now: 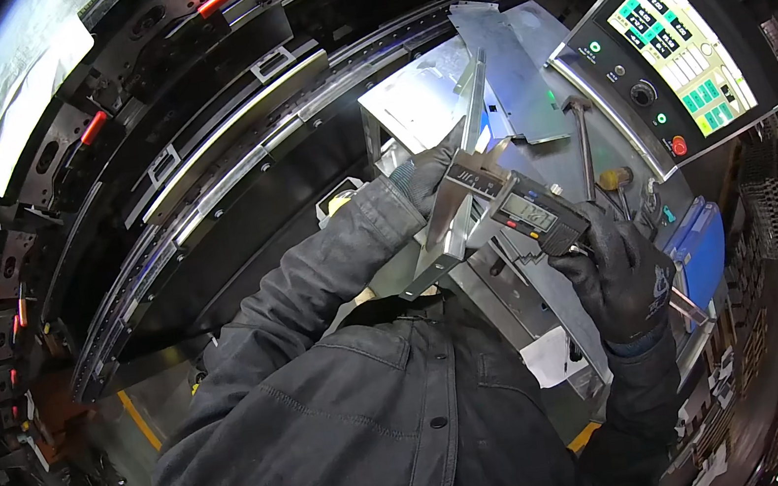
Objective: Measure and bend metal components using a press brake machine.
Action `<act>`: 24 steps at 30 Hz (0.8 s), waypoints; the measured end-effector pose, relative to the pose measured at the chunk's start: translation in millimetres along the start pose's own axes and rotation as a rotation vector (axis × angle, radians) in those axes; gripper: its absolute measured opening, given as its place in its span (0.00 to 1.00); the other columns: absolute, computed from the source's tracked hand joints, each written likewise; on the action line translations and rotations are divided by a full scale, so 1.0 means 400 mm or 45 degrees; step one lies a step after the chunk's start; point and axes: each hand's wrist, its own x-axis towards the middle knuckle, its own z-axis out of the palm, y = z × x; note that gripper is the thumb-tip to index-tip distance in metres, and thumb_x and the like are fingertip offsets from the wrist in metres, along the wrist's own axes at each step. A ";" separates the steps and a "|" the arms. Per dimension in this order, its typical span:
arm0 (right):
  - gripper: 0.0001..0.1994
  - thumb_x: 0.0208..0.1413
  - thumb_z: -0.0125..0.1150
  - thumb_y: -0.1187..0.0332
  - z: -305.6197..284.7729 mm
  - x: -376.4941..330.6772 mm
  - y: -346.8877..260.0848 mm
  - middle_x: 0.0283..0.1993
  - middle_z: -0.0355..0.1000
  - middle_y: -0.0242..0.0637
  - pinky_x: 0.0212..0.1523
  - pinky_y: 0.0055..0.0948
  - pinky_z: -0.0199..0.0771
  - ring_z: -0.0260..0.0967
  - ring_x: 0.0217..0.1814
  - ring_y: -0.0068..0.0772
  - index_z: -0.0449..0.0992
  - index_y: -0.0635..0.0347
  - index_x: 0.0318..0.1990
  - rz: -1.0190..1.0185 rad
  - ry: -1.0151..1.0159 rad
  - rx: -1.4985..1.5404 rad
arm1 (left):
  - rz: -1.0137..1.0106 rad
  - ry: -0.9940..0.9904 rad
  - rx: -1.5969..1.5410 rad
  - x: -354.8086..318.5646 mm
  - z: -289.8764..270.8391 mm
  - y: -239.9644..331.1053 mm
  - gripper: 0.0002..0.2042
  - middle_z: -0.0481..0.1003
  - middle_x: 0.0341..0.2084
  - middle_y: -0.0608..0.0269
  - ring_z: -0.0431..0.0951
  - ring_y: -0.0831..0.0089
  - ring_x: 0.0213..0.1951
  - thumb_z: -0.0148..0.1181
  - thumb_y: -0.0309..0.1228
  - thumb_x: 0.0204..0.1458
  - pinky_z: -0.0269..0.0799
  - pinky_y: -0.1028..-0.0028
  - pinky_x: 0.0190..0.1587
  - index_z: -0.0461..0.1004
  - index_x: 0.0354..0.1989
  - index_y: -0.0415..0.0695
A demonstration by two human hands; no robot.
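Note:
My left hand, in a dark glove, is closed on a bent sheet-metal part in front of my chest. The part has folded flanges, and one long edge points up and away. My right hand, also gloved, is closed around the near end of a digital caliper with a small lit display. The caliper's jaws lie against or very close to a flange of the metal part; exact contact is hard to make out. Much of my left hand's fingers is hidden behind the part.
A control panel with a lit screen stands at the right. A hammer lies on the grey work surface below more bent sheet metal. Blue binders and a white paper are nearby. A long bending machine with red handles fills the left.

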 end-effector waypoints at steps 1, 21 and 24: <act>0.26 0.41 0.67 0.58 0.000 -0.001 -0.001 0.29 0.66 0.35 0.20 0.22 0.66 0.64 0.23 0.25 0.69 0.65 0.46 0.011 -0.010 0.000 | -0.027 0.073 0.081 -0.002 0.010 0.001 0.21 0.66 0.38 0.55 0.68 0.66 0.39 0.54 0.33 0.49 0.67 0.67 0.40 0.56 0.50 0.44; 0.25 0.41 0.64 0.53 0.026 -0.019 -0.003 0.26 0.65 0.35 0.19 0.26 0.63 0.60 0.20 0.27 0.72 0.64 0.41 0.095 0.061 0.042 | -0.445 0.968 1.404 -0.057 0.110 0.028 0.05 0.67 0.16 0.69 0.66 0.80 0.18 0.50 0.28 0.50 0.64 0.81 0.21 0.69 0.29 0.38; 0.24 0.35 0.71 0.64 0.024 -0.020 -0.007 0.29 0.70 0.38 0.20 0.28 0.65 0.65 0.21 0.31 0.72 0.65 0.42 0.154 0.027 0.098 | -0.474 0.912 1.538 -0.068 0.100 0.032 0.06 0.67 0.18 0.69 0.66 0.80 0.20 0.51 0.29 0.49 0.64 0.81 0.23 0.68 0.29 0.39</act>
